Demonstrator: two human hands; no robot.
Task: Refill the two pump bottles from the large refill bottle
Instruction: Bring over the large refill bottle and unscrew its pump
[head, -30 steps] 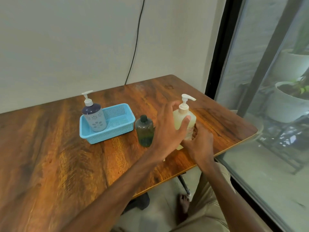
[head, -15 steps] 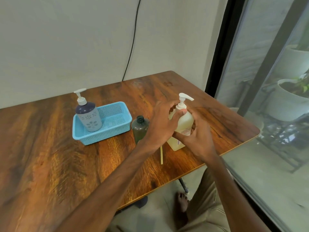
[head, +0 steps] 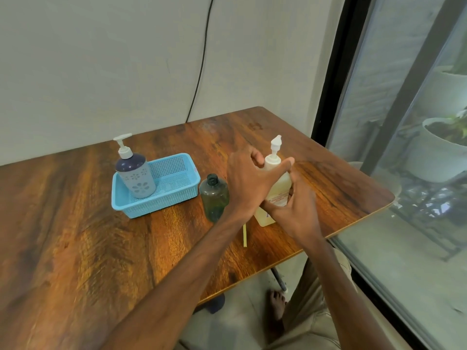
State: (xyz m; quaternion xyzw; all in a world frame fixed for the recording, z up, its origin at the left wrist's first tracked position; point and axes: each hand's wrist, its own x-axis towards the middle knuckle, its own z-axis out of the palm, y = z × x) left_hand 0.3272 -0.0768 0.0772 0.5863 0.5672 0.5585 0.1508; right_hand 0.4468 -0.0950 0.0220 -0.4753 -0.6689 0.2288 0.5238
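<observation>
hands both on cream pump bottle (head: 278,184) near right edge of wooden tabletop (head: 75,248): left hand (head: 249,183) wraps collar under white pump head, right hand (head: 294,208) clamps lower body. bottle leans slightly, base on tabletop. dark green bottle (head: 214,197) stands uncapped just left of it. purple pump bottle (head: 135,173) upright in blue basket (head: 174,178) further left.
</observation>
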